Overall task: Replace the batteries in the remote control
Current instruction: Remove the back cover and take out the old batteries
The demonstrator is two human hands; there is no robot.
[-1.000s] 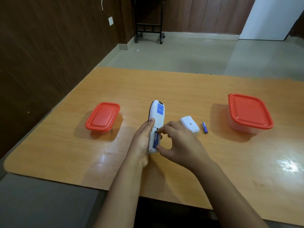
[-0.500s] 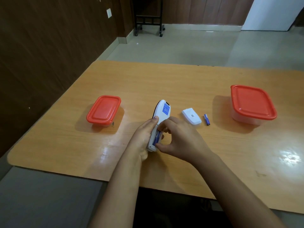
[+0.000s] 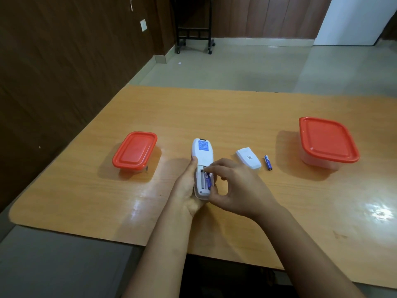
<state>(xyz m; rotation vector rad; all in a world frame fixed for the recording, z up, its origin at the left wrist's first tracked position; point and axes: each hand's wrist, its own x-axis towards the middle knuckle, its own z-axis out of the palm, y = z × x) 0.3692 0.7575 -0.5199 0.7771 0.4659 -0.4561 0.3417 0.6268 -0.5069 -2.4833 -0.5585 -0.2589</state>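
Observation:
A white remote control (image 3: 202,155) lies face down near the middle of the table, its battery bay uncovered. My left hand (image 3: 186,188) cups its near end from the left, thumb along its edge. My right hand (image 3: 233,187) pinches a blue battery (image 3: 208,179) that sits in the right slot of the bay, index finger at its far end and thumb at its near end. The left slot looks bare. The white battery cover (image 3: 248,158) rests on the table to the right of the remote. A second blue battery (image 3: 268,162) lies just right of the cover.
A small red-lidded container (image 3: 135,149) stands left of the remote. A larger red-lidded container (image 3: 327,141) stands at the right. The wooden table (image 3: 214,112) ends close to my body. A dark wall runs along the left; a wheeled stand (image 3: 194,24) is on the floor beyond.
The remote has been turned from tilted right to nearly straight away from me. My right fingers stay on the battery in the bay. The view has shifted slightly.

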